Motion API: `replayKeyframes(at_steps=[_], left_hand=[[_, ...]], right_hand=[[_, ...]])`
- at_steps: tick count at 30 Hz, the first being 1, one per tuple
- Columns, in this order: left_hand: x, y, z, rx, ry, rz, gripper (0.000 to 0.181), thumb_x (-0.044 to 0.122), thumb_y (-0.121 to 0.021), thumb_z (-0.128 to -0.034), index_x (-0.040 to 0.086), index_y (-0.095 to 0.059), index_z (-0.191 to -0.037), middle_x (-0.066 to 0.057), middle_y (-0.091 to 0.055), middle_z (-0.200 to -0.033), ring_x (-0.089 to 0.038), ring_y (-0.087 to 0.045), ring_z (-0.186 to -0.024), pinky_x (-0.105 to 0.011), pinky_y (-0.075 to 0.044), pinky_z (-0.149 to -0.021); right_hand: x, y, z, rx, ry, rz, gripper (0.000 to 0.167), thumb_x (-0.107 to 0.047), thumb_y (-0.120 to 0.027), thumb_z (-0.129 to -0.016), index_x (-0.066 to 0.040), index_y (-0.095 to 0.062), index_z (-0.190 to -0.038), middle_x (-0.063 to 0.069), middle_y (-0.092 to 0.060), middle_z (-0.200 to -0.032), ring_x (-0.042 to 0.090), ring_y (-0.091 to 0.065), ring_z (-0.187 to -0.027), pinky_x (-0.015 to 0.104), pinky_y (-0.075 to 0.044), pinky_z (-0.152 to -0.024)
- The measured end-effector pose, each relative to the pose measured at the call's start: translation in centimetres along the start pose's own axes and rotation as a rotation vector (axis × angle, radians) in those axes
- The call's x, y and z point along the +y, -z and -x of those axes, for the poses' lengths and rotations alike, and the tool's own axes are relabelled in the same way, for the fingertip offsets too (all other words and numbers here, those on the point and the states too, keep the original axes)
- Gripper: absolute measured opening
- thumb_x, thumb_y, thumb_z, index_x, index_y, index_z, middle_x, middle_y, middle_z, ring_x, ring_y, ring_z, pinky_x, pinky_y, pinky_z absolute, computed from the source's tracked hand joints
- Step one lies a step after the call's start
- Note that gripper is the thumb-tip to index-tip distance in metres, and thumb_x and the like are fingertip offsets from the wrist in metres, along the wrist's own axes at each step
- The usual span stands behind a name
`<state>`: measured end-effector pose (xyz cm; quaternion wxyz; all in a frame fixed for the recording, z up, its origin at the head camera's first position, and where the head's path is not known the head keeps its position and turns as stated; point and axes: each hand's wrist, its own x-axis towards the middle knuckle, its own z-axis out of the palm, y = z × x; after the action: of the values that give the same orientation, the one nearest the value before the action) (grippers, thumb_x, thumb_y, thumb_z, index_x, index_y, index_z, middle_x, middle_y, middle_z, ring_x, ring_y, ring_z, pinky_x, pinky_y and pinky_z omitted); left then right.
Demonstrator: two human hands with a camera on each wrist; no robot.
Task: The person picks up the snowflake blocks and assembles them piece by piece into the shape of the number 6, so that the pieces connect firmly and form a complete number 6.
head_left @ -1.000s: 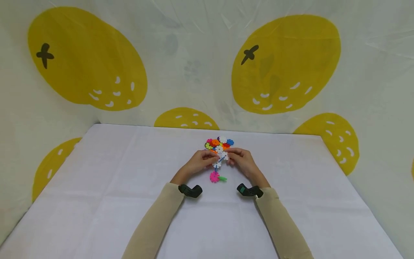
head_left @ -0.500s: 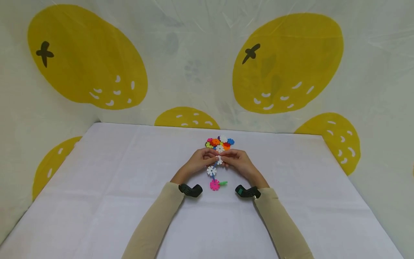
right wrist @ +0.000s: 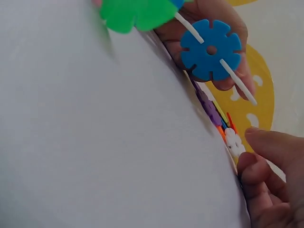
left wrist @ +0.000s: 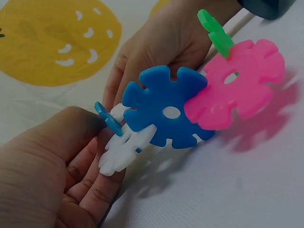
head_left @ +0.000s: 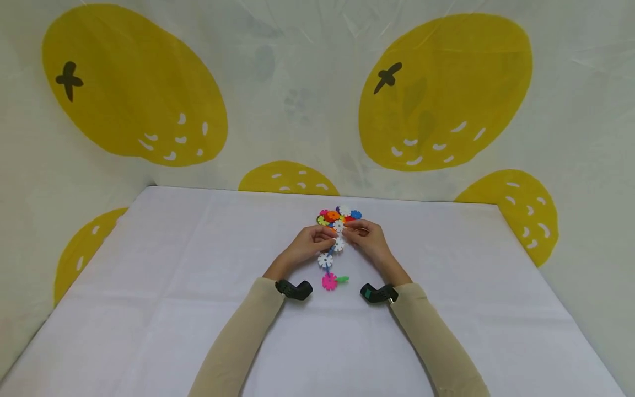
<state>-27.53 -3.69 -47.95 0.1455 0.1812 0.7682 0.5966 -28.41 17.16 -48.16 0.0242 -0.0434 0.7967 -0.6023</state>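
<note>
A chain of slotted plastic snowflake discs hangs from my left hand (head_left: 306, 246), whose thumb and fingers pinch its top white disc (left wrist: 121, 152). Below come a blue disc (left wrist: 152, 95), edge-on in the head view, another white disc (head_left: 325, 260), a further blue one, then a pink disc (head_left: 329, 282) with a green disc (head_left: 342, 279) at the end. My right hand (head_left: 368, 240) is just right of the top white disc, at the near side of the pile. In the right wrist view, its thumb and loosely bent fingers are apart, with nothing visible between them.
A pile of multicoloured snowflake discs (head_left: 333, 216) lies on the white-covered table (head_left: 173, 275), just beyond my hands. Behind the table hangs a pale curtain (head_left: 297, 82) with big yellow fruit prints. A black wrist camera (head_left: 379, 293) sits on each wrist.
Both hands came together at the top white disc, then my right hand moved off it, up and right. The chain's lower end swung nearer to me and left earlier on.
</note>
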Motion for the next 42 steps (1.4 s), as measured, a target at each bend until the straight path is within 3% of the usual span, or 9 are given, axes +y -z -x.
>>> replayKeyframes(at_steps=[7, 16, 22, 29, 37, 42], left_hand=[[-0.2, 0.0, -0.1, 0.003, -0.004, 0.003, 0.027, 0.015, -0.067, -0.0932, 0.002, -0.065, -0.116, -0.009, -0.07, -0.099, -0.011, -0.064, -0.081, -0.023, -0.053, -0.081], [-0.2, -0.1, -0.1, 0.003, -0.007, -0.018, 0.028, 0.016, -0.066, -0.094, 0.003, -0.065, -0.12, -0.008, -0.069, -0.099, -0.011, -0.063, -0.079, -0.022, -0.053, -0.078], [-0.1, 0.0, 0.0, 0.001, 0.003, -0.021, 0.028, 0.018, -0.066, -0.0946, 0.006, -0.066, -0.121, -0.006, -0.068, -0.099, -0.013, -0.062, -0.081, -0.021, -0.053, -0.078], [0.0, 0.0, 0.2, 0.008, 0.012, -0.023, 0.029, 0.019, -0.066, -0.0946, 0.005, -0.066, -0.12, -0.007, -0.069, -0.099, -0.013, -0.062, -0.08, -0.022, -0.053, -0.077], [-0.4, 0.2, -0.1, 0.038, 0.017, -0.017, 0.028, 0.017, -0.066, -0.094, 0.004, -0.067, -0.119, -0.008, -0.07, -0.098, -0.013, -0.064, -0.08, -0.025, -0.054, -0.08], [-0.1, 0.1, 0.0, 0.039, 0.033, 0.015, 0.029, 0.016, -0.066, -0.0941, 0.001, -0.065, -0.119, -0.01, -0.069, -0.099, -0.013, -0.064, -0.079, -0.024, -0.054, -0.08]], right_hand=[[-0.6, -0.3, -0.8, 0.004, -0.007, 0.096, 0.037, -0.014, -0.075, -0.087, -0.001, -0.066, -0.121, 0.006, -0.058, -0.086, 0.007, -0.05, -0.057, 0.016, -0.043, -0.052], [-0.8, -0.3, -1.6, -0.023, -0.005, 0.238, 0.039, -0.014, -0.076, -0.085, -0.001, -0.067, -0.121, 0.011, -0.059, -0.092, 0.011, -0.05, -0.063, 0.017, -0.042, -0.054], [-0.4, 0.0, -1.2, -0.049, 0.023, 0.182, 0.031, -0.017, -0.073, -0.089, 0.002, -0.065, -0.111, 0.012, -0.064, -0.099, 0.01, -0.056, -0.068, 0.016, -0.046, -0.06], [-0.2, 0.5, -0.4, -0.079, -0.035, 0.047, 0.029, -0.018, -0.071, -0.09, 0.002, -0.063, -0.109, 0.004, -0.066, -0.078, 0.011, -0.057, -0.061, 0.019, -0.048, -0.055], [-0.4, 0.7, 0.3, -0.086, -0.04, 0.045, 0.032, -0.021, -0.071, -0.091, 0.0, -0.066, -0.115, 0.009, -0.069, -0.098, 0.014, -0.064, -0.074, 0.019, -0.053, -0.067], [-0.3, 1.1, 0.9, -0.093, -0.032, 0.031, 0.031, -0.023, -0.071, -0.091, -0.002, -0.066, -0.113, 0.009, -0.068, -0.095, 0.016, -0.063, -0.075, 0.019, -0.052, -0.069]])
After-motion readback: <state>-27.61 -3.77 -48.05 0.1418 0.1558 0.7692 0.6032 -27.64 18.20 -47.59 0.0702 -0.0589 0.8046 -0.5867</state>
